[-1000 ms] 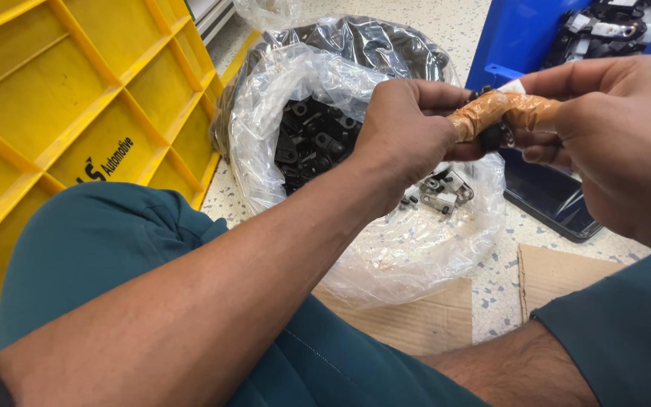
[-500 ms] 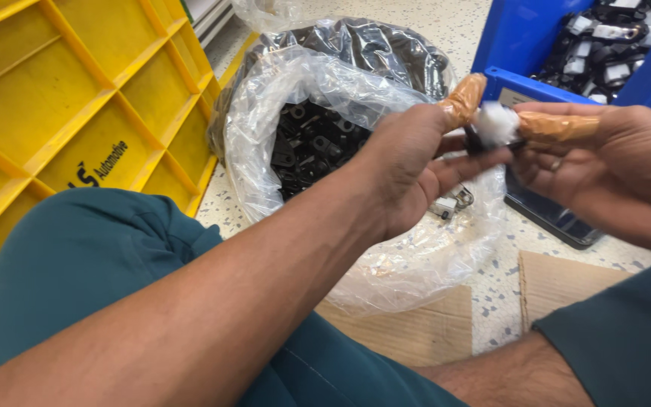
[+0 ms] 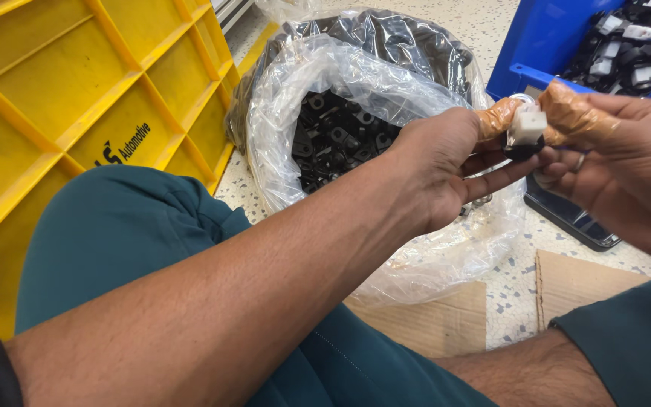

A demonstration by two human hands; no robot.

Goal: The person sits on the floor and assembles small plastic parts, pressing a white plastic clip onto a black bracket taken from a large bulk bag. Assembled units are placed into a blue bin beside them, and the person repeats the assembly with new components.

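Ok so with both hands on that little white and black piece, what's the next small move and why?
Probably press the white part down onto the black part until it seats. The left hand and right hand both pinch the piece with taped fingertips over the clear bag of black parts, and the white part looks perched on top. The blue bin behind holds joined pieces.

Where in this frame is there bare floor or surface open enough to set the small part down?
Open patches: the flat cardboard between the clear plastic bag and the person's legs, and speckled floor beside it. Crowded: the bag full of black parts, the blue bin, and around the left hand and right hand.
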